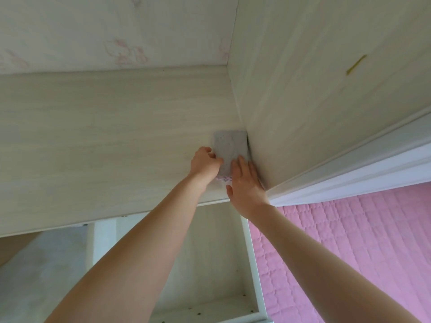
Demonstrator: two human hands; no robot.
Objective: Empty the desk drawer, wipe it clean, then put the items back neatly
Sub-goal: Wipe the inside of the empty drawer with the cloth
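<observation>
Left hand pinches the grey cloth's edge on the desktop; right hand presses it flat beside. Open drawer sits below both wrists. Fold squarely before wiping.

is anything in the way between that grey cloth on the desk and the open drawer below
Nothing visible. The grey cloth lies on the desk top under both hands, left hand and right hand. The open drawer below looks empty.
</observation>
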